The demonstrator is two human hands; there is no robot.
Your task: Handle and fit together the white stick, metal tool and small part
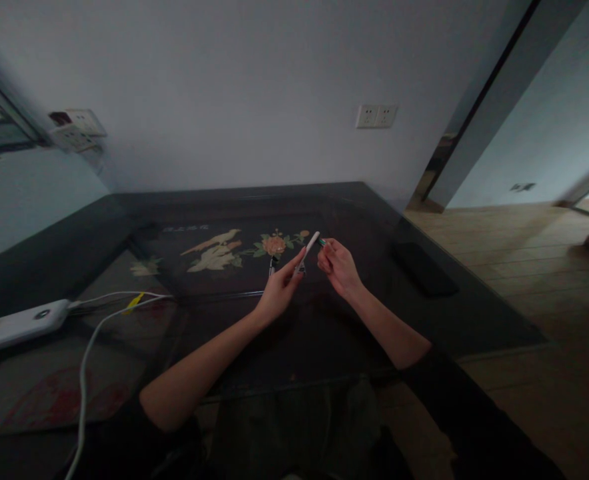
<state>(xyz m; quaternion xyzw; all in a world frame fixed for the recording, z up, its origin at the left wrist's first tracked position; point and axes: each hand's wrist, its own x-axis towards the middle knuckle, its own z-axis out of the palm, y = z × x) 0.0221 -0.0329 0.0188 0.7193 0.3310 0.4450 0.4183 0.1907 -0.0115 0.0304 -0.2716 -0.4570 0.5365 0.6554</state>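
Both hands up over the dark table [439, 313], working one white pen [310, 245].
Left hand [278, 292] pinching the barrel steady; right hand [338, 267] gripping its green tip [321, 242], elbows apart for leverage.

White pen [310, 245] tilted, held above dark table; green tip.

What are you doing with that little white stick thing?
A person sits at a dark glass table with a bird-and-flower picture under it. The left hand holds a thin white pen-like stick up over the table. The right hand pinches its green tip. A white power strip with cables lies off to the left.
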